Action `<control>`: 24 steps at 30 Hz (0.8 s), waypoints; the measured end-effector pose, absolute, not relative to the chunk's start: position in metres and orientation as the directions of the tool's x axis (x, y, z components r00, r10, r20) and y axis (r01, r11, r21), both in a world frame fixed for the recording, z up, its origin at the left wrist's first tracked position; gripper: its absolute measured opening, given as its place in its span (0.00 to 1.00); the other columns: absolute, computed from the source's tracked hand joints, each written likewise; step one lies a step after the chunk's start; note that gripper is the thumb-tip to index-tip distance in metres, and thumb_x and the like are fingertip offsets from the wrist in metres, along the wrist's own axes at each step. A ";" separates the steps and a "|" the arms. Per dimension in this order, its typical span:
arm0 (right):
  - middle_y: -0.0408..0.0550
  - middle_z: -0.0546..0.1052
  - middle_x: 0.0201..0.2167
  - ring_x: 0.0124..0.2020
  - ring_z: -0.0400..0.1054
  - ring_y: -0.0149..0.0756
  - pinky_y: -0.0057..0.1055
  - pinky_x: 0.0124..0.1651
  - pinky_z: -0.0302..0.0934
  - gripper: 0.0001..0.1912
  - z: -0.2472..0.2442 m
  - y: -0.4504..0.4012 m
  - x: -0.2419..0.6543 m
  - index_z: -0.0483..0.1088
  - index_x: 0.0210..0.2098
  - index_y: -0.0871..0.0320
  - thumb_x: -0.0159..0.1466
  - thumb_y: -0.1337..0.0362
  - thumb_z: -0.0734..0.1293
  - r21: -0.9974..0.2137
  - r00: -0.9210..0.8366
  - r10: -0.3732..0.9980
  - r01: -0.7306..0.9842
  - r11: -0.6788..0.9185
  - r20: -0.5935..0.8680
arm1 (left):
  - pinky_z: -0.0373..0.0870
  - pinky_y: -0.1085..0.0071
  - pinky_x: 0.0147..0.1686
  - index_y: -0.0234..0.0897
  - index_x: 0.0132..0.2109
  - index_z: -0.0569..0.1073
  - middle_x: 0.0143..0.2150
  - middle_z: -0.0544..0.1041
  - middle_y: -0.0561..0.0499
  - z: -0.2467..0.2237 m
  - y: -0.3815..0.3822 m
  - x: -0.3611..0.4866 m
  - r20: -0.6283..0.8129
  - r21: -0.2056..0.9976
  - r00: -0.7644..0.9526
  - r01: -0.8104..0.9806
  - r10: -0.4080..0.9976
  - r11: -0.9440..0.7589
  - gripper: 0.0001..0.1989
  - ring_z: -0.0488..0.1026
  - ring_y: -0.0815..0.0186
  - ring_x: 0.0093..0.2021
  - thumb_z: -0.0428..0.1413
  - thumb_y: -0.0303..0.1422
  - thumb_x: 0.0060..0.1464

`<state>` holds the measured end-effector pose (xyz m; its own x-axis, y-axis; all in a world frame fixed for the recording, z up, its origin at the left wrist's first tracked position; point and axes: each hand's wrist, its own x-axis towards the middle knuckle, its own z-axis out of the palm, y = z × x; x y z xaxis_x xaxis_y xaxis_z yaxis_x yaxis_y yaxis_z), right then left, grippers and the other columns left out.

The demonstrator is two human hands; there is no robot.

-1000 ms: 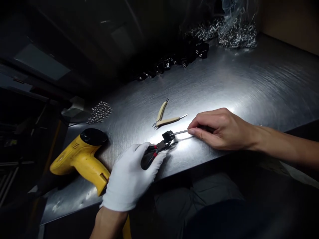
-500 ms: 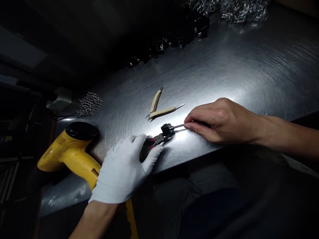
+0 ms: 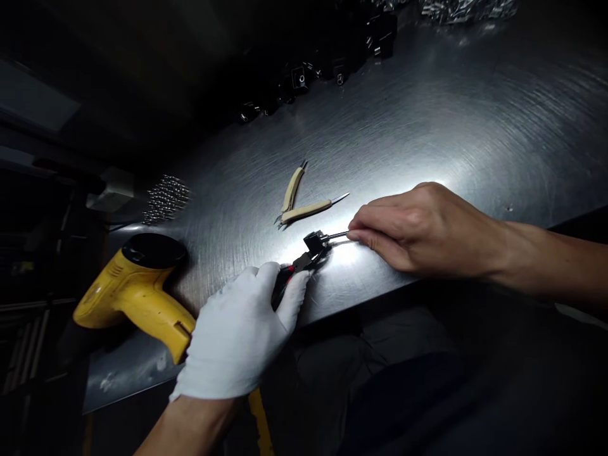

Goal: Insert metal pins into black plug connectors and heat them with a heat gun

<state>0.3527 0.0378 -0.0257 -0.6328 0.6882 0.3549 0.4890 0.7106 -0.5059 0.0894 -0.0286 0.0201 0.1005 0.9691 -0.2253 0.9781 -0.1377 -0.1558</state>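
My left hand [image 3: 242,326], in a white glove, is closed around pliers [image 3: 301,262] with red and black handles. The plier jaws meet a small black block [image 3: 313,242] just above the metal table [image 3: 380,272]. Between the bare fingertips of my right hand [image 3: 413,228] is a thin metal rod [image 3: 337,235], whose far end touches the block's right side. Cream-handled pliers [image 3: 306,211] lie spread open on the table just beyond the block.
A yellow heat gun [image 3: 142,291] lies at the left, with a cluster of shiny metal pieces [image 3: 167,199] behind it. Several black parts [image 3: 299,77] line the far edge. A clear bag of metal pieces [image 3: 468,9] is at the back.
The view has shifted slightly, so the table items appear a little higher. The black block looks slightly turned between the pliers and the rod. Both hands keep their grips.
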 end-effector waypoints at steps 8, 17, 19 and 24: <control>0.42 0.74 0.23 0.21 0.64 0.29 0.32 0.21 0.54 0.14 -0.028 0.029 0.349 0.77 0.35 0.61 0.73 0.65 0.62 -0.507 -0.578 0.722 0.523 0.686 0.381 | 0.59 0.64 0.28 0.42 0.38 0.70 0.30 0.74 0.48 0.020 -0.034 0.098 -0.211 -0.163 0.046 0.983 0.977 -0.081 0.23 0.75 0.54 0.30 0.43 0.54 0.66; 0.42 0.72 0.21 0.20 0.61 0.28 0.32 0.20 0.52 0.16 -0.028 0.024 0.346 0.77 0.34 0.61 0.73 0.65 0.61 -0.499 -0.556 0.742 0.554 0.667 0.374 | 0.56 0.65 0.26 0.41 0.38 0.69 0.29 0.73 0.49 0.019 -0.040 0.105 -0.160 -0.186 0.039 0.980 0.986 -0.068 0.23 0.73 0.56 0.28 0.43 0.53 0.66; 0.43 0.74 0.22 0.20 0.62 0.29 0.32 0.20 0.54 0.16 -0.028 0.023 0.346 0.77 0.34 0.61 0.73 0.65 0.60 -0.501 -0.555 0.744 0.555 0.664 0.372 | 0.56 0.66 0.26 0.41 0.38 0.69 0.29 0.73 0.49 0.019 -0.040 0.106 -0.161 -0.184 0.037 0.981 0.986 -0.066 0.23 0.73 0.56 0.28 0.43 0.54 0.66; 0.45 0.77 0.26 0.23 0.66 0.31 0.32 0.22 0.57 0.17 -0.028 0.019 0.346 0.78 0.35 0.60 0.74 0.65 0.60 -0.516 -0.543 0.751 0.551 0.656 0.375 | 0.55 0.67 0.26 0.41 0.36 0.69 0.28 0.73 0.49 0.019 -0.042 0.110 -0.141 -0.184 0.044 0.980 0.989 -0.070 0.22 0.71 0.58 0.27 0.44 0.52 0.66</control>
